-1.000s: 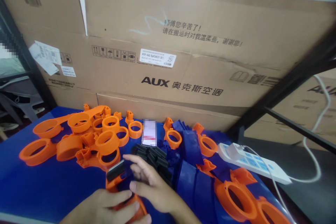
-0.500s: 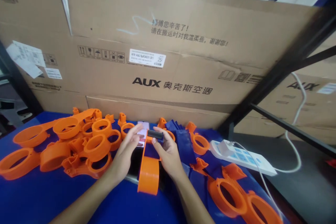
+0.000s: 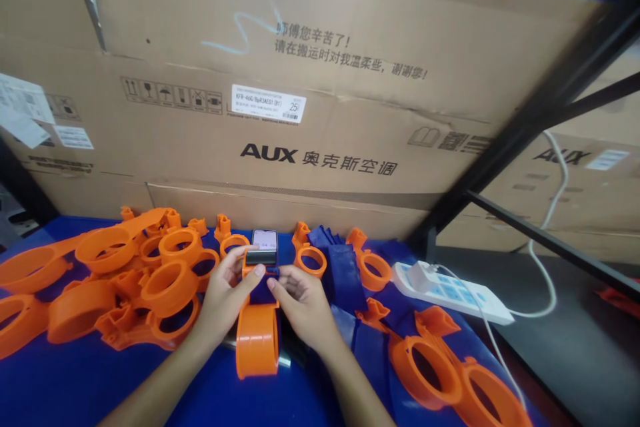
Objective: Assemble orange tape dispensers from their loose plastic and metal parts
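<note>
An orange tape dispenser [image 3: 257,340] with a round hub at its near end and a black roller [image 3: 261,257] at its far end is between my hands. My left hand [image 3: 227,293] grips its far end from the left, thumb just below the roller. Beneath the roller lies a dark blue flap [image 3: 263,292]. My right hand [image 3: 305,300] pinches at the flap's right edge, thumb on top and the other fingers curled, partly hidden. A phone [image 3: 265,240] with a lit screen lies just behind the roller.
Several orange dispenser frames [image 3: 170,287] are heaped at left, more [image 3: 425,370] at right. Dark blue sheets [image 3: 345,273] lie right of my hands. A white power strip [image 3: 455,297] with a plugged-in charger stands near the black rack post [image 3: 505,107]. A large cardboard box [image 3: 320,120] closes off the back.
My left hand has moved from open beside the dispenser to gripping its roller end. My right hand has come off the roller to the blue flap below it. The view has shifted slightly.
</note>
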Demonstrator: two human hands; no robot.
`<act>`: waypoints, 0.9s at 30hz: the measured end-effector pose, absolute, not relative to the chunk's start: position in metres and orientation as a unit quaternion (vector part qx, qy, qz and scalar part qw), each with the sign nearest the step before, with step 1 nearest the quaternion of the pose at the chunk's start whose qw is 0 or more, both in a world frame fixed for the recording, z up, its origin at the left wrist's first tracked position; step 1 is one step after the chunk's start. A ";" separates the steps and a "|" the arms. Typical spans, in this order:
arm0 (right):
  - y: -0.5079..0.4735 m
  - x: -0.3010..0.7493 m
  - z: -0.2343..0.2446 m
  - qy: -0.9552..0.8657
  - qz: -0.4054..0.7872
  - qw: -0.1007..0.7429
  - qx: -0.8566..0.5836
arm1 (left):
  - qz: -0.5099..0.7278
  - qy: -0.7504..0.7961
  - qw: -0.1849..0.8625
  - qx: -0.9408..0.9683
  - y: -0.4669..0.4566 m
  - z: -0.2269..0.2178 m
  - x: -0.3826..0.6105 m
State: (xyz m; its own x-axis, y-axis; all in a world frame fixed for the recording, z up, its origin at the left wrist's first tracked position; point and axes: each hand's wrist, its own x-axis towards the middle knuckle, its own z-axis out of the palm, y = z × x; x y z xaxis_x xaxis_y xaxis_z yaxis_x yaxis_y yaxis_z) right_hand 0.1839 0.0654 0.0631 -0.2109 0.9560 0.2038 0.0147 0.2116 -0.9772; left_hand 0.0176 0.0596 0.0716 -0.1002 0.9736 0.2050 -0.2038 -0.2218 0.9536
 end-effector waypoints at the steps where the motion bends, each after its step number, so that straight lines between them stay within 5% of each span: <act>1: 0.064 0.184 0.063 -0.623 0.472 0.475 -0.405 | 0.619 0.407 0.476 0.475 0.060 0.071 0.018; 16: 0.041 0.182 0.075 -0.704 0.370 0.456 -0.399 | 0.672 0.459 0.380 0.439 0.040 0.072 0.007; 27: 0.039 0.183 0.079 -0.746 0.337 0.401 -0.410 | 0.640 0.428 0.444 0.458 0.039 0.073 0.014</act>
State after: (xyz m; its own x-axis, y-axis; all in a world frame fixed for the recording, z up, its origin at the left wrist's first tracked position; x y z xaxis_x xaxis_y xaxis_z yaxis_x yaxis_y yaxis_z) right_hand 0.1831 0.0388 0.0791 -0.3418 0.8828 0.3223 0.3411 0.4361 -0.8328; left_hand 0.0137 0.0388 0.0727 -0.1855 0.9608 0.2061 -0.1761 -0.2389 0.9549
